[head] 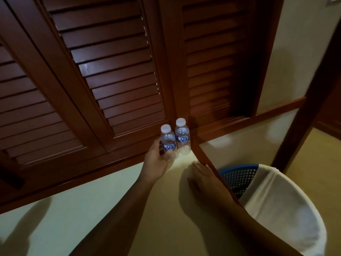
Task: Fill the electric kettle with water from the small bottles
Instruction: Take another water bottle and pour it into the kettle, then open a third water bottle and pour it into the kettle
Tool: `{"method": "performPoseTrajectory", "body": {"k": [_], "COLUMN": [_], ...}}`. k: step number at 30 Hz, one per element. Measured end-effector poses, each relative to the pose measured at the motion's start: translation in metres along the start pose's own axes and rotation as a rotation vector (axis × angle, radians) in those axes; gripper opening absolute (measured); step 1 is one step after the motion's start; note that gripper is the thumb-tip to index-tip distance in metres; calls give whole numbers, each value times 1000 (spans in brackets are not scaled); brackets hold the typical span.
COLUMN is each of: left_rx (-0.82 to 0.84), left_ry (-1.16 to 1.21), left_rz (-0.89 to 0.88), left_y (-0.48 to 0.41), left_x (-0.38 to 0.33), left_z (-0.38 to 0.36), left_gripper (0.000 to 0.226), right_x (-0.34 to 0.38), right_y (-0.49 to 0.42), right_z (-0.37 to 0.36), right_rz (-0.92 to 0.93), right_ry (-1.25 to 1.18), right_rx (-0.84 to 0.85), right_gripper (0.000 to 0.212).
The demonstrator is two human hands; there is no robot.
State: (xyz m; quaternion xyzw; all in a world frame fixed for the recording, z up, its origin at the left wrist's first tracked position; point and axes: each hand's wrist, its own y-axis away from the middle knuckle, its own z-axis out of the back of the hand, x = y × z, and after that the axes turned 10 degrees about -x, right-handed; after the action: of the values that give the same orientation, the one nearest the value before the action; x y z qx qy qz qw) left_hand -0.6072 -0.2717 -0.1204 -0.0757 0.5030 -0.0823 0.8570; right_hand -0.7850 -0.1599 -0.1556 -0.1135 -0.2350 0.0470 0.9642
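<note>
Two capped small bottles stood upright at the far corner of the bench (92, 209), against the louvred doors (110, 71), at 12 o'clock from the hands. The left hand (156, 161) had its fingers (160, 150) grasping the left bottle (168, 141) low down. The right bottle (182, 137) stood free just beside it. The right hand (201, 174) lay flat on the bench, fingers released. A blue basket (238, 178) holding a white cloth (276, 209) sat at 4 o'clock.

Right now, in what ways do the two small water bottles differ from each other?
The left bottle is gripped by the left hand; the right bottle stands free, with no hand on it. The left bottle stands a little nearer to the person; the right bottle stands closer to the louvered door. Both are clear, upright and side by side, with white caps on and blue labels.
</note>
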Motion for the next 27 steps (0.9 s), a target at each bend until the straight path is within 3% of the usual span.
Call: {"method": "performPoseTrajectory", "body": {"k": [3,6,13,15,19,23,27], "left_rx": [15,25,75,70,12,-26,-147], "left_ry": [3,-32,-15,-3,7,-54,-74], "left_rz": [11,3,42,53,63,34,62], "left_y": [-2,-2,0,6,49,122,192], "left_x": [3,2,3,5,17,34,49], "left_z": [-1,-2,4,10,40,87,142], "left_gripper": [55,49,59,63,63,62,51], "right_x": [-1,-1,1,7,34,84,143], "right_y": [-1,-1,1,7,20,27,44], "right_z": [-4,-5,-2,-3,-13,-19,-35], "right_rz": [6,11,42,70,145,168,247], "right_ry": [-5,-12,-40,-43,-172,-158,-298], "right_rx": [-26,-19,23,-42,-201,-133,17], "right_gripper": [132,131,94,88,49,48,51]}}
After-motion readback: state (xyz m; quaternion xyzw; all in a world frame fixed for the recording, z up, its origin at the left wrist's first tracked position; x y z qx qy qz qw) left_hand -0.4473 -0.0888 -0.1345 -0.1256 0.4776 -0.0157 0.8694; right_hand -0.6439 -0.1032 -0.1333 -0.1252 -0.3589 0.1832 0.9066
